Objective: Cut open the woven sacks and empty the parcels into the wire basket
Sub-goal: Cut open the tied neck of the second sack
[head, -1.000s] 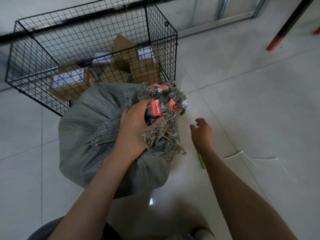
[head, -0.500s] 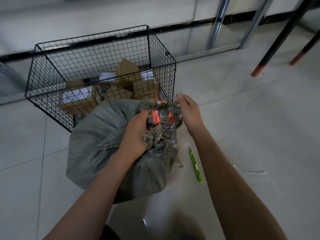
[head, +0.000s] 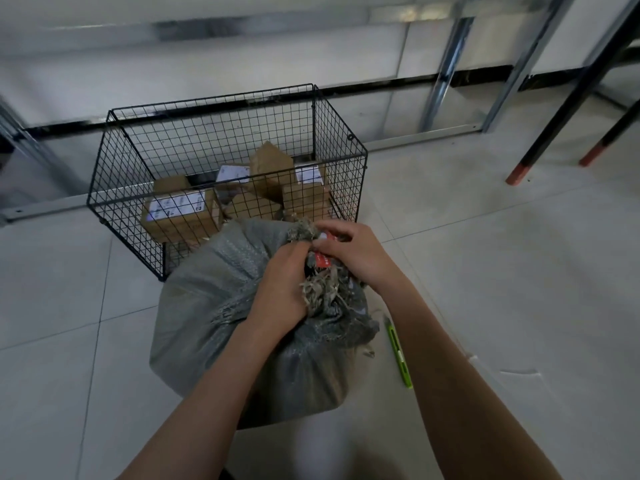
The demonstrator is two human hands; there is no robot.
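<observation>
Gripping the grey woven sack [head: 221,306]'s frayed neck, left hand [head: 280,296] bunches it steady; right hand [head: 353,254] fingers pinch the tie, probably unpicking it. Sack leans against black wire basket [head: 138,168]; green utility knife [head: 398,351] lies on the floor.

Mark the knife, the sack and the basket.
knife [head: 398,351], head view, middle of its green body.
sack [head: 207,299], head view, its grey left flank.
basket [head: 239,157], head view, its back mesh wall.

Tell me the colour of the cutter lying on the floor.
Bright green; the cutter shows best in the head view, right of the sack.
</observation>
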